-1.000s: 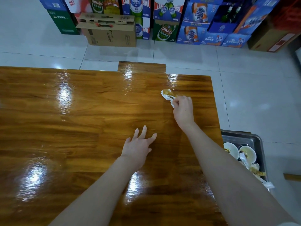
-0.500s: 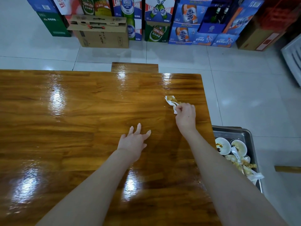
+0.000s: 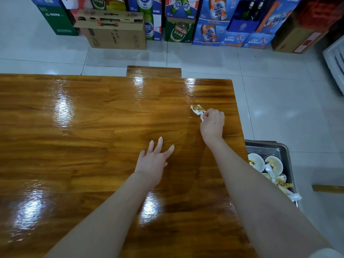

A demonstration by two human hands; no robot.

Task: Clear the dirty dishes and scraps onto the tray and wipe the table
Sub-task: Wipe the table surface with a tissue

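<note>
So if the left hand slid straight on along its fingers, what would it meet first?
Probably nothing: the left hand points over bare table, passing left of the soiled tissue, to the far edge.

The table (image 3: 93, 127) is wood under a thick, glossy varnish. The grain shows in warm brown bands, and white glare sits at the left and lower centre of the frame. The bench (image 3: 154, 70) past its far edge is the same shiny wood. The paper napkin (image 3: 197, 109) pinched in the right hand (image 3: 212, 125) is thin, crumpled white paper, stained brown. At the right edge, the tray (image 3: 279, 148) is dull grey metal; the bowls (image 3: 256, 162) in it are smooth, glossy white, material unclear. The floor tiles (image 3: 279, 108) are pale, smooth, faintly reflective. Upper left, the cardboard box (image 3: 115, 38) is matt brown.
</note>
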